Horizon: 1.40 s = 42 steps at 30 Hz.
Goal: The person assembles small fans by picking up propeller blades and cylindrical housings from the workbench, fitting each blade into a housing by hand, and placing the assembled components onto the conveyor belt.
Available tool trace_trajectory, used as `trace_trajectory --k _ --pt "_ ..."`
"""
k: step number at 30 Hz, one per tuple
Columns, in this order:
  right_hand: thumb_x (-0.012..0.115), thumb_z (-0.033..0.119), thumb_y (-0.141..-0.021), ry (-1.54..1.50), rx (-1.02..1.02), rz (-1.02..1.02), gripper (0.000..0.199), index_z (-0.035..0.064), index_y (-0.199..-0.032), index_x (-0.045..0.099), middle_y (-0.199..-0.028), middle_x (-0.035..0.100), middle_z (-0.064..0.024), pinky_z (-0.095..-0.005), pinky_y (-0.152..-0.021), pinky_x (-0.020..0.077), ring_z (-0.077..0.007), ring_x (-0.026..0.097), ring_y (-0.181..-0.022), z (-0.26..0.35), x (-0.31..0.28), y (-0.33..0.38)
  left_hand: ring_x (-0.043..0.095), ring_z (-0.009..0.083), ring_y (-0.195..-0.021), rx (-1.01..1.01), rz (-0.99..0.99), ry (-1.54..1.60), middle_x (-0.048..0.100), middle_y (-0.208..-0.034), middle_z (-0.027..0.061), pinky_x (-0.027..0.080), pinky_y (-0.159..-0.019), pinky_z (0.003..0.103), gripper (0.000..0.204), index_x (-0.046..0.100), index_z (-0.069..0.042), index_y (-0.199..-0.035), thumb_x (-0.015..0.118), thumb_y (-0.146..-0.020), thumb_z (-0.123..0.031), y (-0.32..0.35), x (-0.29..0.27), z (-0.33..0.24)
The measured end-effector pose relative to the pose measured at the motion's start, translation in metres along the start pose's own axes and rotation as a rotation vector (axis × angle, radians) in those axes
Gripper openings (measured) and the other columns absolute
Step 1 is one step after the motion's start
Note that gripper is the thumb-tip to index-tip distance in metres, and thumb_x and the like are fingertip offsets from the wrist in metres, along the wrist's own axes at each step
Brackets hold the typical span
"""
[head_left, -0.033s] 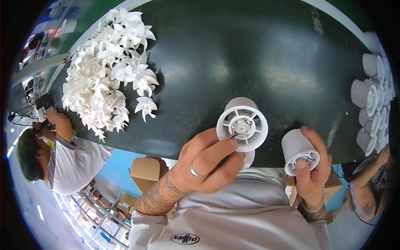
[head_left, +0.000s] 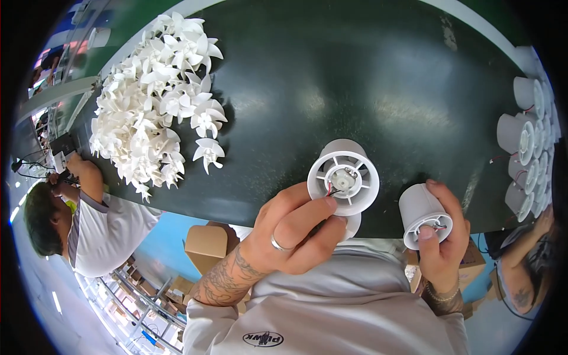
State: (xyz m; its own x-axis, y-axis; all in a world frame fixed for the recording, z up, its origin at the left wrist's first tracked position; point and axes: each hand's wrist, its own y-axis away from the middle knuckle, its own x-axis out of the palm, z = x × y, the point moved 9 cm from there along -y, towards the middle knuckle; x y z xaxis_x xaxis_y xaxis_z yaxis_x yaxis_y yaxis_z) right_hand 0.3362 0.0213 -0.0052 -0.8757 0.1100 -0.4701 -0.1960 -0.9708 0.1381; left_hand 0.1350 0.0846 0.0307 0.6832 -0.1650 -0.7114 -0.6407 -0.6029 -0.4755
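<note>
A dark green table (head_left: pixel 284 77), blue floor (head_left: pixel 171 247), glowing strip lights (head_left: pixel 57 302).

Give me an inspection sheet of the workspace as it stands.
Surface: dark green table, glossy, with pale scuffs.
Job's things: white housing with spokes and a motor inside, plus a second housing; a round white part shows partly behind the left fingers.
Clutter: pile of white bladed parts at left; grouped white housings at the right edge; cardboard box beyond the near edge.
Hands: left hand holds the spoked housing, fingertips at its wires; right hand grips the second one, thumb at its opening.
Cables: red and black wires in the spoked housing.
Surroundings: seated person at left.
</note>
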Motion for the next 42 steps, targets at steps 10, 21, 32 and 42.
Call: trace_trajectory --k 10,21,32,42 --pt "0.065 0.019 -0.088 -0.037 0.111 0.049 0.038 0.003 -0.122 0.059 -0.077 0.069 -0.0125 -0.0304 -0.06 0.0553 -0.0187 0.069 -0.062 -0.001 0.005 0.011 0.056 0.0277 -0.09 -0.192 -0.24 -0.042 0.054 -0.105 0.0156 0.047 -0.08 0.039 0.019 0.054 -0.006 -0.092 0.065 -0.076 -0.002 -0.013 -0.088 0.003" --pt "0.054 0.03 -0.098 -0.157 0.144 0.026 0.031 0.0065 -0.117 0.061 -0.072 0.066 -0.0119 -0.0359 -0.056 0.0506 -0.021 0.064 -0.057 0.024 -0.001 0.023 0.052 0.0214 -0.075 0.175 -0.698 -0.322 0.057 -0.091 0.0117 0.043 -0.067 0.033 0.014 0.058 0.002 -0.1 0.061 -0.091 -0.009 -0.283 -0.357 -0.103" --pt "0.052 0.032 -0.098 -0.115 0.266 0.132 0.037 0.0011 -0.118 0.059 -0.094 0.068 -0.0192 -0.0399 -0.078 0.0517 -0.0302 0.067 -0.088 0.025 -0.005 0.022 0.063 0.0164 -0.065 -0.16 -0.383 -0.32 0.064 -0.07 0.0098 0.049 -0.064 0.031 0.03 0.062 0.0 -0.097 0.062 -0.092 -0.03 -0.377 -0.415 -0.012" --pt "0.06 0.025 -0.092 -0.221 0.225 0.067 0.036 0.0045 -0.122 0.06 -0.068 0.068 -0.0084 -0.0301 -0.057 0.0537 -0.0153 0.066 -0.054 0.01 0.005 0.011 0.059 0.014 -0.071 0.238 -0.749 -0.767 0.065 -0.077 0.0072 0.047 -0.07 0.027 0.041 0.066 0.0 -0.11 0.065 -0.092 -0.036 -0.355 -0.442 -0.04"
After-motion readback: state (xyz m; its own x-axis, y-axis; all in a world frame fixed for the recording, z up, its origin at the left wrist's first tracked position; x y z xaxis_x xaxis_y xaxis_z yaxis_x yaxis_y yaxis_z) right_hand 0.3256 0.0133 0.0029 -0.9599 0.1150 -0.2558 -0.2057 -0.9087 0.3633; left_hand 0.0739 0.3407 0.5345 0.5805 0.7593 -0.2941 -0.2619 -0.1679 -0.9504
